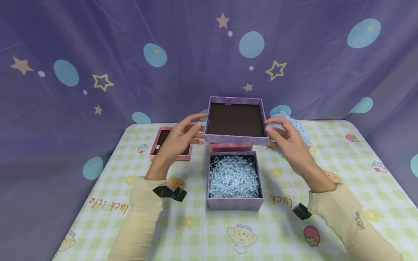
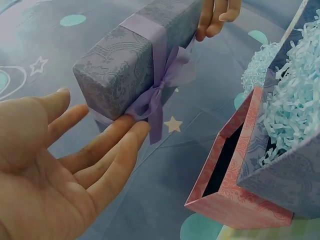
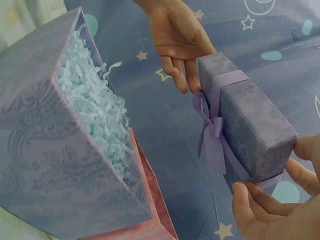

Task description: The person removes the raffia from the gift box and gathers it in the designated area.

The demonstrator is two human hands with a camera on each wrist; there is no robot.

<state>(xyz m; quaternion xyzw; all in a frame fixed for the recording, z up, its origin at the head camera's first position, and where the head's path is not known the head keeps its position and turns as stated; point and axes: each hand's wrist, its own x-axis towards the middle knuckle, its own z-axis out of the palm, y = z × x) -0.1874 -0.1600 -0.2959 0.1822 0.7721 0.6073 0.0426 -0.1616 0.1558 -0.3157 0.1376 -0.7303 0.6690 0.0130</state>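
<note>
A purple patterned box lid [image 1: 235, 139] with a lilac ribbon bow [image 2: 159, 89] is held up between the hands, its dark inside facing the head camera. My left hand [image 1: 179, 136] has its fingers nearly straight, fingertips at the lid's left edge; in the left wrist view the thumb stands off the lid. At the opposite edge, my right hand [image 1: 290, 143] grips the lid with bent fingers and thumb. Below the lid stands the matching purple box [image 1: 235, 204], filled with light blue shredded paper [image 1: 233, 177].
Behind the purple box, partly hidden by the lid, is a pink box [image 1: 232, 147]. A shallow pink box part [image 1: 183, 158] with a dark inside lies left, partly behind my left hand. More blue shredded paper [image 1: 298, 128] is heaped at the back right. A checked tablecloth [image 1: 196, 239] lies beneath.
</note>
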